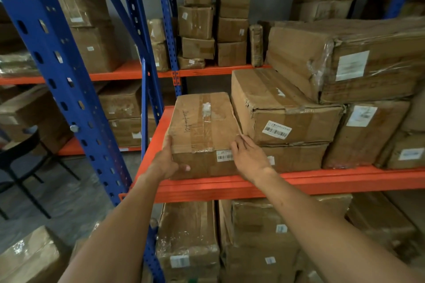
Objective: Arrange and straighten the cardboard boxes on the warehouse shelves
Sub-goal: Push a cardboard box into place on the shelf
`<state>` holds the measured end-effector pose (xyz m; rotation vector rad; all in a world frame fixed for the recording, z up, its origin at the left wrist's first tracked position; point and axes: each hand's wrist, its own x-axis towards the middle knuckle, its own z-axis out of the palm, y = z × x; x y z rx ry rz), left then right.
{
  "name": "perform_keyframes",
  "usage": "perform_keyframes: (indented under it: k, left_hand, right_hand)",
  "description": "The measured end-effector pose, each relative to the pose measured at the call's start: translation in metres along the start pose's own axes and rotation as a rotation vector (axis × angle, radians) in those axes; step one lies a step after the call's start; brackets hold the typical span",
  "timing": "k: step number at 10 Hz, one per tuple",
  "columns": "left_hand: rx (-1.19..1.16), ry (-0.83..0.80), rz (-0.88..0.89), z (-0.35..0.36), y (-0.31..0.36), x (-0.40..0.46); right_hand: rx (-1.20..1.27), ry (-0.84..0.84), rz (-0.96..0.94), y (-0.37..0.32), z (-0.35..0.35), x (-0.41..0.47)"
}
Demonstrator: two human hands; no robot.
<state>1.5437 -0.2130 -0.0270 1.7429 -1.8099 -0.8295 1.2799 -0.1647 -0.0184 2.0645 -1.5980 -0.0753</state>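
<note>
A taped cardboard box [202, 122] with handwriting on its top and a barcode label on its front sits at the left end of the orange shelf [322, 181]. My left hand [166, 158] grips its front left corner, thumb on the front face. My right hand [249, 156] holds its front right corner, fingers over the top edge. To its right, touching it, a torn box with a barcode label [282, 108] lies askew on another box [296, 156]. A large plastic-wrapped box [345, 57] rests higher on the stack at the right.
Blue uprights [57, 71] frame the racks to the left. Several small boxes [213, 27] are stacked on the back shelf. More boxes [188, 243] fill the level below. A black chair [25, 163] stands on the floor at the left, and a box [30, 257] lies at the bottom left.
</note>
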Motion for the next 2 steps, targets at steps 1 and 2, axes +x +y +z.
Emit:
perform_keyframes:
  k: [1,2]
  left_hand:
    - [-0.114,0.048,0.082,0.004,0.004,-0.004]
    - [-0.234,0.243,0.130,0.028,-0.004,-0.041]
  right_hand:
    - [0.158,0.106,0.039,-0.013,0.005,-0.026]
    - [0.506,0.134,0.170,-0.029,0.012,-0.077]
